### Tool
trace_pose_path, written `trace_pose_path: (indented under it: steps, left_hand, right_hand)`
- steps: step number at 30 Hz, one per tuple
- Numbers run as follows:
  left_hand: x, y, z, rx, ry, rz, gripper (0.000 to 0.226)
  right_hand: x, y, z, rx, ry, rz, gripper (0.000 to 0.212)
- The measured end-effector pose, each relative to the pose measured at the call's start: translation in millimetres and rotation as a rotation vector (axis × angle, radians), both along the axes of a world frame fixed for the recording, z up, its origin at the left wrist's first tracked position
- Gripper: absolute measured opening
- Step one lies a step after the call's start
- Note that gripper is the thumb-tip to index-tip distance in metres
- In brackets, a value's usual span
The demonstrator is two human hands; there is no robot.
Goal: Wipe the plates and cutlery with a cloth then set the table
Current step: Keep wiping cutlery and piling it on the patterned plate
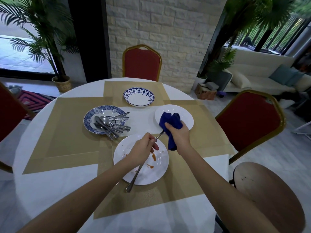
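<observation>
Slim metal cutlery piece (159, 135) held above the white-clothed counter (50, 190): left hand (143, 148) pinches its handle, right hand (178, 135) grips a dark blue cloth (170, 121) bunched round its far end, hiding the head. Beneath lies a sauce-stained white round plate (156, 174) with a second metal utensil (135, 178) across it, handle past the rim. Plain white plate (187, 115) sits behind the cloth. To the left, blue-patterned plate (89, 119) heaped with steel cutlery (111, 123); beyond, blue-rimmed white bowl (138, 98)

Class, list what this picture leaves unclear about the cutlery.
Head view: working end of held utensil, wrapped in blue cloth.
Head view: whether the handle across stained plate is that same utensil; left hand covers the link.
Head view: count of cutlery pile on patterned plate; pieces overlap.
</observation>
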State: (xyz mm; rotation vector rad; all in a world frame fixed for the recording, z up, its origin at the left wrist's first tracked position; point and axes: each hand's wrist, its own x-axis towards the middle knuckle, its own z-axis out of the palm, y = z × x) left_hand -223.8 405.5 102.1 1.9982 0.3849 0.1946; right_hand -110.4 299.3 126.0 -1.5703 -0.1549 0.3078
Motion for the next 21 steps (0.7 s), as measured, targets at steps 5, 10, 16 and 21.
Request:
trace_pose_path:
  steps: [5,10,16,21]
  left_hand:
    - [-5.8,-1.6,-2.6,-0.270,-0.009,0.029,0.021]
    - [-10.7,12.9,-1.4,-0.497,0.061,0.036,0.024]
    - [-3.0,35.5,7.4,-1.236,-0.160,0.360,0.014]
    - [2.5,31.7,5.6,-1.131,-0.146,0.436,0.017]
  right_hand:
    - [-10.6,-1.5,-5.8,-0.039,-0.063,0.207,0.023]
    - [9.4,-5.8,1.7,-0.005,-0.001,-0.063,0.023]
    - [5.2,-3.0,-2.5,0.025,0.137,-0.076,0.027]
    - [-16.1,12.4,-11.0,-0.018,0.129,0.098,0.029]
